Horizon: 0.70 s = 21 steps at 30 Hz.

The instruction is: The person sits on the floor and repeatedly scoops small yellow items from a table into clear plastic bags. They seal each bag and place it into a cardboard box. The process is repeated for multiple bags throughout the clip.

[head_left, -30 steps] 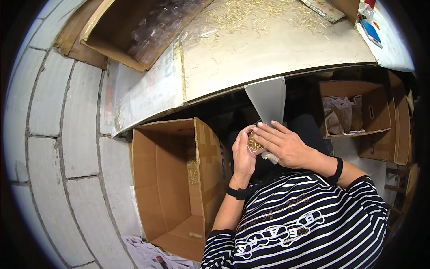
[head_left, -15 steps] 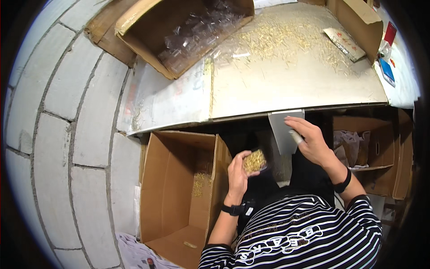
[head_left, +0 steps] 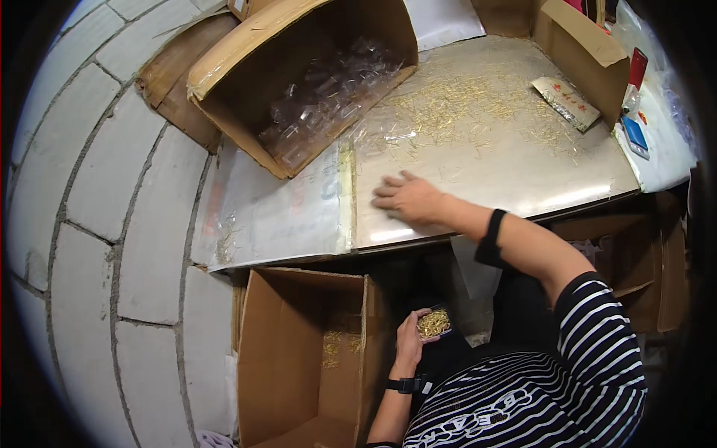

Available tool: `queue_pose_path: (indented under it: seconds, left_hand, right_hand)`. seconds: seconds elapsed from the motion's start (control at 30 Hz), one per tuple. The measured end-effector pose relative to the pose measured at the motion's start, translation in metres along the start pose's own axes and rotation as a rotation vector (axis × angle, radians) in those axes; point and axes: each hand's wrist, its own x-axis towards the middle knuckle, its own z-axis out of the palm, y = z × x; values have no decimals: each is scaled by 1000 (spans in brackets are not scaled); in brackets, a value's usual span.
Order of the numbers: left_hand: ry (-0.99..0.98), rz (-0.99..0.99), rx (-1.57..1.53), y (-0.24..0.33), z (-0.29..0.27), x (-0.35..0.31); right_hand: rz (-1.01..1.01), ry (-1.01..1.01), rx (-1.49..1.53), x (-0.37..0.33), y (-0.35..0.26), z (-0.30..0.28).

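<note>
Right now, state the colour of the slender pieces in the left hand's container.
The slender pieces are gold, seen in the head view.

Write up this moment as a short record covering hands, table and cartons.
left hand: holding a small container of gold pieces
right hand: over the table, fingers spread, slightly blurred; contact unclear
on table: scattered gold pins, flat packet
upper-left carton: clear plastic boxes inside
lower carton: left of the left forearm, gold bits inside
</note>
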Motion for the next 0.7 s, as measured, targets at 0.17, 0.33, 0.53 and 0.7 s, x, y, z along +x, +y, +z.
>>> queue_pose_path:
  seconds: [0.17, 0.33, 0.53, 0.7]
  left_hand:
    - [-44, -51, 31, -11, 5, 13]
    - [-123, -88, 55, -25, 17, 32]
    - [-199, -192, 29, -31, 47, 53]
    - [-204, -200, -42, -50, 64, 78]
  right_hand:
    - [255, -146, 198, -99, 52, -50]
    - [461, 118, 742, -156, 40, -79]
    - [592, 274, 580, -174, 35, -68]
    - [420, 195, 260, -166, -5, -52]
